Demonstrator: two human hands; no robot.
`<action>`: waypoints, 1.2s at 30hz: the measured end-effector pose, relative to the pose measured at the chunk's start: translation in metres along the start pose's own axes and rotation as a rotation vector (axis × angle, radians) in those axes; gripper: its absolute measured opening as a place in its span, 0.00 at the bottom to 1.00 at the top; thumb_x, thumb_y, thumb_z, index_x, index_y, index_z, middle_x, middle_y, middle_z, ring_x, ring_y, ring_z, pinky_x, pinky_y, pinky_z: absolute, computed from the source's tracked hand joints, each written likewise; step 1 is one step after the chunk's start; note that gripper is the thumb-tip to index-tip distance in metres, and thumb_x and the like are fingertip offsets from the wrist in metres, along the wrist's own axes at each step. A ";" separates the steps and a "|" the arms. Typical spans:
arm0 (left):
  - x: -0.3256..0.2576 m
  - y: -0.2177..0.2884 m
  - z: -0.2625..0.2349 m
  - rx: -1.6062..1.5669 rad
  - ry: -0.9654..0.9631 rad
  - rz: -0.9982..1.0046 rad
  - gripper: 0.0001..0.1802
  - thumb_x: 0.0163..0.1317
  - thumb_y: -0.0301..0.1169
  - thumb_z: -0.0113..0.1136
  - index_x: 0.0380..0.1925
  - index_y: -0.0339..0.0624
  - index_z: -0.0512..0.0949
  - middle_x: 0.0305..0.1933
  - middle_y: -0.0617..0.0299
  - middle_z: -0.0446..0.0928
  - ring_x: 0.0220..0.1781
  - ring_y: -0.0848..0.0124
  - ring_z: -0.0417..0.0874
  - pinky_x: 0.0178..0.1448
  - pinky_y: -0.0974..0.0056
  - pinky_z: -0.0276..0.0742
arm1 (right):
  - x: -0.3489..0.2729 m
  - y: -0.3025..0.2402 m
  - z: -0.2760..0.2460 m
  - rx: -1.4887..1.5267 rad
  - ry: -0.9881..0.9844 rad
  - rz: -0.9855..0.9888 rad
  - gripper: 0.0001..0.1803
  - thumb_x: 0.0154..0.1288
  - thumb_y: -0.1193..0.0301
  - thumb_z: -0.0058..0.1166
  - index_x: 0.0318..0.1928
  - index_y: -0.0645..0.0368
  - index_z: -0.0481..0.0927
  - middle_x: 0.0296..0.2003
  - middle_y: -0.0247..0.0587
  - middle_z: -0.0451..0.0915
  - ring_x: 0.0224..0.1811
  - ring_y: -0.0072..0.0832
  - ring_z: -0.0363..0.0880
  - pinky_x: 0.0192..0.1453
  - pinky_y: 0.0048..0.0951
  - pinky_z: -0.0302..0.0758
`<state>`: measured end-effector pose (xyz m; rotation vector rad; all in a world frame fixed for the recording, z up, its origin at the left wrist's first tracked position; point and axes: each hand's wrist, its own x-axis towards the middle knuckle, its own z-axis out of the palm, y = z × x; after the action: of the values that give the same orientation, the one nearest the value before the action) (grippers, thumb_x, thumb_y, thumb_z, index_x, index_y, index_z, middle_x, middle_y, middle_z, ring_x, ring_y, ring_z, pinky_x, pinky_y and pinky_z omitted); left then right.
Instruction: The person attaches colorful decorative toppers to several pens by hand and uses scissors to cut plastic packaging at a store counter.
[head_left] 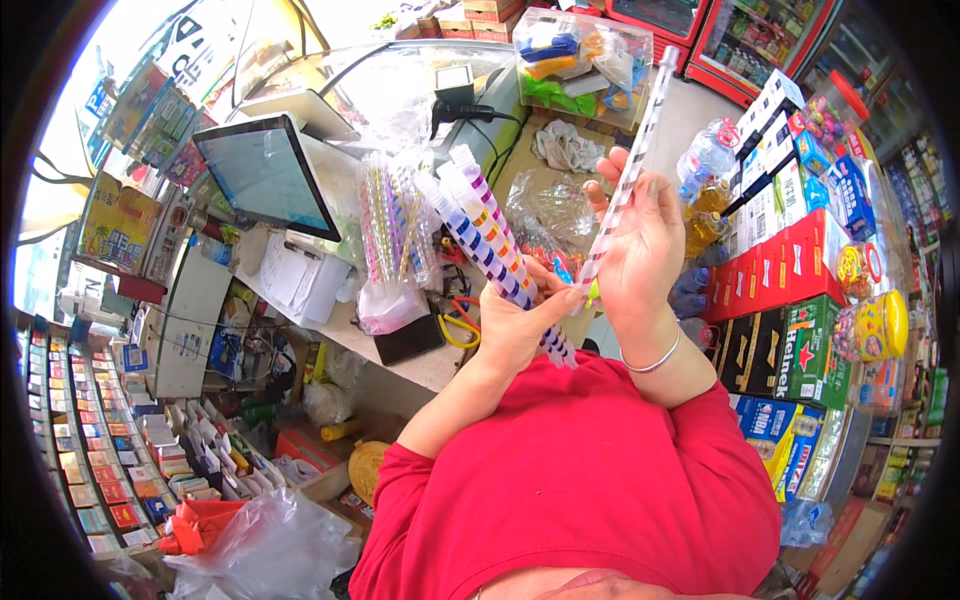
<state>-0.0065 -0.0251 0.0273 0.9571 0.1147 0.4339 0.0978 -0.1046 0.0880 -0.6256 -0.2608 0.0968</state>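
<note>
**A:** What do you have in view?

**B:** I see the left hand (520, 325) gripping a bundle of clear plastic tubes stacked with coloured candy discs (487, 232). The fingers are wrapped tight around the lower part of the bundle, with the thumb lying along it. The tubes fan up and to the left over the worktop (425, 368), and their short lower ends stick out below the fist, just above the red sleeve.

**A:** How do the tubes look?

**B:** Long, narrow and transparent, with rounded caps. Inside I see bands of blue, purple, pink, orange and white, one over the other like stripes.

**A:** And the other hand?

**B:** I see the right hand (640, 245) raised beside it, holding a single long thin tube with pale, faded stripes (628, 175). The thumb and fingers pinch it near its lower third, and it slants up to the right, well past the fingertips. A silver bangle (652, 360) sits on that wrist.

**A:** What lies around them?

**B:** A clear bag of thin striped sticks (388, 240) stands on the worktop just left of the bundle. A tilted screen (265, 172) sits further left. Red and green cartons (795, 300) are stacked at the right.
</note>
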 end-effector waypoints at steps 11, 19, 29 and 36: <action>-0.002 0.002 -0.002 -0.288 0.029 -0.235 0.17 0.52 0.18 0.65 0.36 0.47 0.68 0.29 0.68 0.74 0.27 0.79 0.72 0.32 0.73 0.66 | 0.022 -0.006 -0.014 -0.036 0.042 -0.011 0.08 0.70 0.67 0.47 0.40 0.59 0.73 0.44 0.38 0.76 0.43 0.25 0.74 0.47 0.30 0.71; 0.004 0.000 0.000 0.031 0.084 -0.031 0.17 0.51 0.15 0.66 0.35 0.42 0.69 0.27 0.64 0.77 0.27 0.76 0.79 0.32 0.72 0.74 | 0.002 -0.004 -0.004 -0.289 -0.221 0.076 0.06 0.69 0.68 0.50 0.40 0.56 0.73 0.50 0.40 0.74 0.50 0.25 0.71 0.52 0.27 0.69; 0.000 0.004 -0.004 -0.044 -0.005 -0.119 0.15 0.53 0.19 0.66 0.36 0.41 0.70 0.32 0.59 0.79 0.32 0.75 0.79 0.35 0.71 0.74 | 0.001 -0.001 0.001 -0.107 -0.303 0.328 0.07 0.68 0.67 0.52 0.37 0.55 0.72 0.33 0.31 0.71 0.25 0.12 0.61 0.22 0.14 0.57; 0.000 0.004 -0.007 -0.226 -0.041 -0.255 0.16 0.54 0.23 0.66 0.41 0.44 0.71 0.32 0.65 0.75 0.30 0.78 0.74 0.32 0.73 0.68 | 0.010 -0.002 -0.002 0.155 -0.367 0.488 0.08 0.68 0.67 0.52 0.38 0.57 0.72 0.36 0.35 0.71 0.28 0.16 0.63 0.23 0.14 0.59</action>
<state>-0.0095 -0.0174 0.0259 0.7173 0.1458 0.1868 0.1076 -0.1062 0.0898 -0.5037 -0.4465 0.6994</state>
